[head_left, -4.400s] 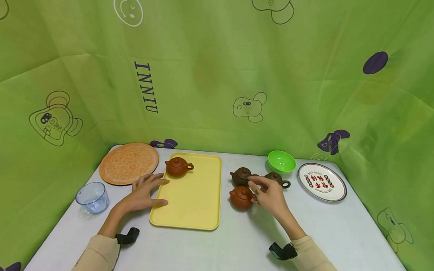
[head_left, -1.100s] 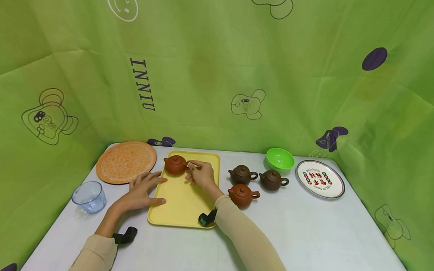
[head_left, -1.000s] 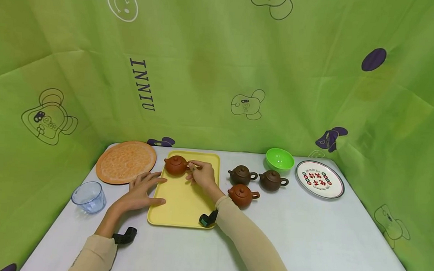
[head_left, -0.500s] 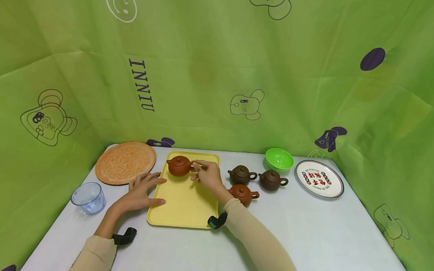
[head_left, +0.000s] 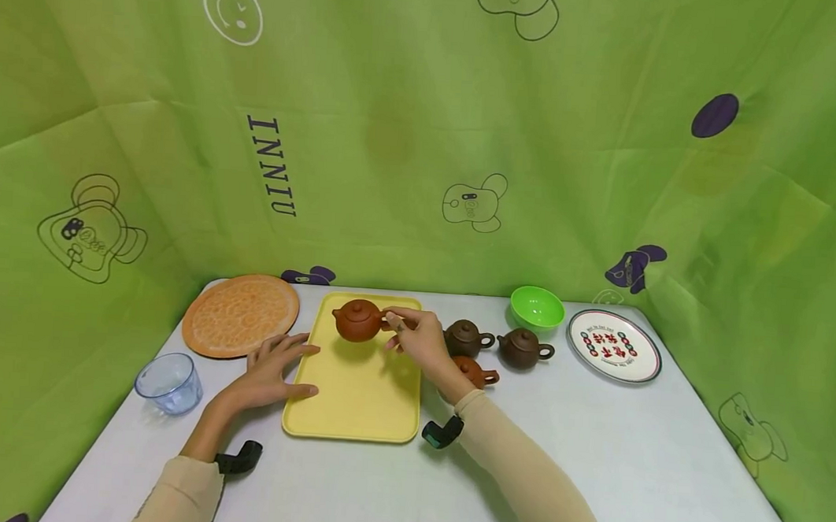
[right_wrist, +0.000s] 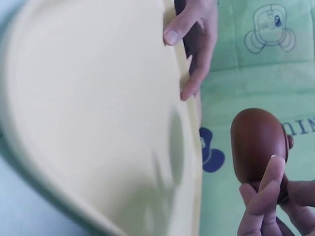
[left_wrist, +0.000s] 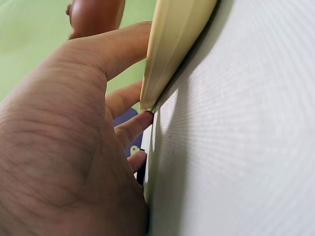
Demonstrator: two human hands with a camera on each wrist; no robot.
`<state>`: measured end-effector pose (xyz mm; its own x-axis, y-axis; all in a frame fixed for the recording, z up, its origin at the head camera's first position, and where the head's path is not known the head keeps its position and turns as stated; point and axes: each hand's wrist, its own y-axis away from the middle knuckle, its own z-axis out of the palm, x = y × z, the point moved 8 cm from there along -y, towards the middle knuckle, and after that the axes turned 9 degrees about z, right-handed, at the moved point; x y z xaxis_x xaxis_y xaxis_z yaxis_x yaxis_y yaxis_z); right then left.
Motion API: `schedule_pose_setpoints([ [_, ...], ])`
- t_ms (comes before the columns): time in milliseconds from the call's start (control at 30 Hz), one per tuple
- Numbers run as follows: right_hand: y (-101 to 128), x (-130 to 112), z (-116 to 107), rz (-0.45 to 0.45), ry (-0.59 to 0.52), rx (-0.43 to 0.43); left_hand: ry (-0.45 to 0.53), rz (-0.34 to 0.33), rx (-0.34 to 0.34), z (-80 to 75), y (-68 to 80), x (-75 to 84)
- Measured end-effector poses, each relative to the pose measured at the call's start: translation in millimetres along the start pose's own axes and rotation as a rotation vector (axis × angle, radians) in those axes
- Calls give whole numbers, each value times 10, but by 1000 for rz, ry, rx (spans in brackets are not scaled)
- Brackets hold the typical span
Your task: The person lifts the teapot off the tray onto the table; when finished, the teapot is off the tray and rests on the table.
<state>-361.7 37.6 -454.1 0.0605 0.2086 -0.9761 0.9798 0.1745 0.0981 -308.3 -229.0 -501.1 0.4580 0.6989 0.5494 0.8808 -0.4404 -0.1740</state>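
The left hand (head_left: 270, 368) lies flat at the left edge of the yellow tray (head_left: 353, 415), palm down, fingers (head_left: 298, 347) spread and nearly straight. Its thumb reaches over the tray's rim, while the other fingertips press along that edge; the left wrist view shows the thumb (left_wrist: 118, 46) above the rim and the fingers below it. The left forearm, in a beige sleeve, runs back toward the near left corner of the table.

The right hand (head_left: 421, 341) is raised over the far right part of the tray, fingers curled and pinching the handle of a reddish-brown teapot (head_left: 356, 322), which hangs clear of the tray surface. The right forearm slants back toward the near edge of the table.
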Motion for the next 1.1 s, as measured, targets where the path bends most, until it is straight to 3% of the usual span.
schedule_pose_setpoints([
  [300,250,-100,-198,-58,11,-13,2,0,-1,-13,18,0],
  [700,558,-6,-559,-72,44,-2,8,7,0,2,9,-11],
  [1100,694,98,-1018,-5,-3,70,8,2,-5,5,10,-11],
])
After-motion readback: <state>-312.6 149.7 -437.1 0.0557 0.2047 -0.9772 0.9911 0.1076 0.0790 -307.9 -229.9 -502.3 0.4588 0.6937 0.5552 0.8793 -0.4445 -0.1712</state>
